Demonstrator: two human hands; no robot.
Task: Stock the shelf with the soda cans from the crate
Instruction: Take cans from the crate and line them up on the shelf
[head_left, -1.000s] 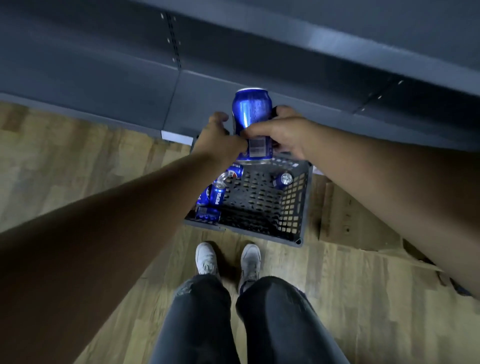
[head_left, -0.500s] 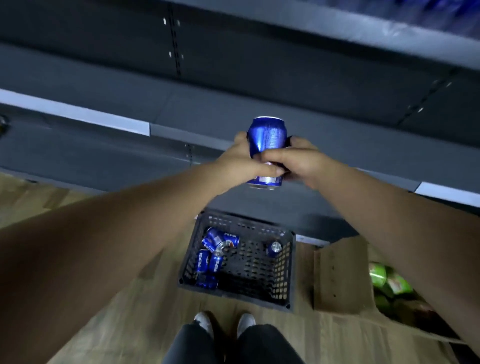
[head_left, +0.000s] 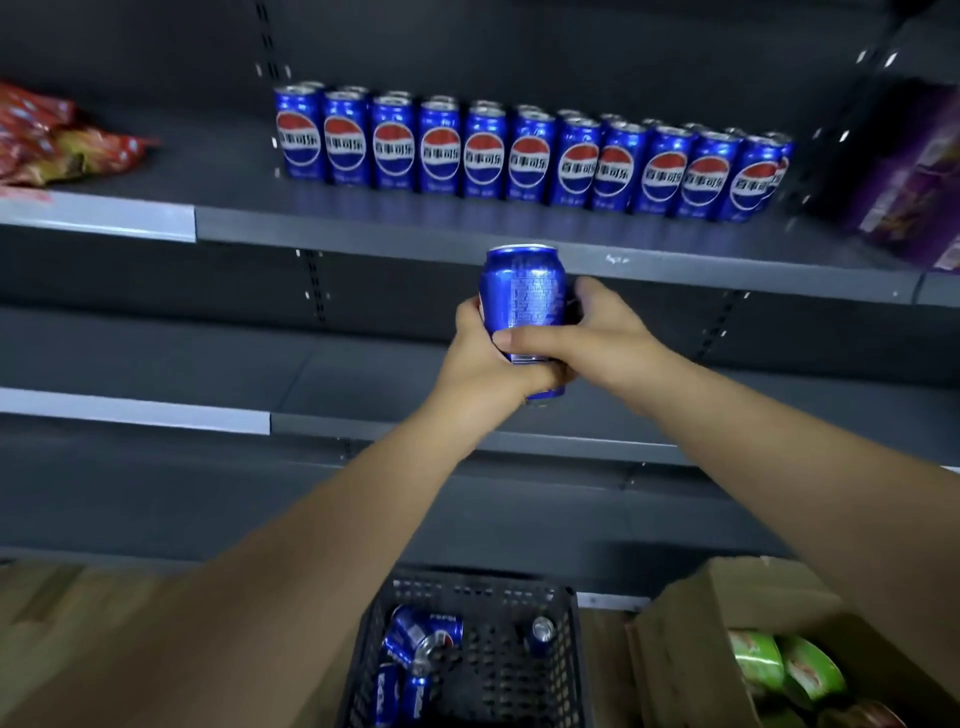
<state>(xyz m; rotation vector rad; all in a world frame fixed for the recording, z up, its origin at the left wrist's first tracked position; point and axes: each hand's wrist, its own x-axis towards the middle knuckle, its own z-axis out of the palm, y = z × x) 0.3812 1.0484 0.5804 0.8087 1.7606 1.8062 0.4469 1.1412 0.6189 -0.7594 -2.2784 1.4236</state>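
**Fig.** Upright blue aluminium soda can, held in front of the shelving and gripped by both hands at once. The left hand wraps the can's left and lower side, its fingers curled under toward the base. The right hand closes in from the right, its thumb laid across the printed face and its other fingers behind the can, out of sight. Neither hand is spread; both curl onto the lower half, leaving the lid and upper wall free.

The can's long axis is vertical, lid up. The lid appears just under the front lip of the grey metal shelf, so the shelf deck lies above and beyond the fingers, not level with them. On that deck a row of matching blue cans stands upright, set back from the lip with a bare strip in front. The two hands are about equally near the shelf.

Judged from this, the coming move is a lift clear of the lip, then a forward reach with the axis held vertical. Below, the black perforated plastic crate holds several more cans, most lying on their sides, so stocking is unfinished.
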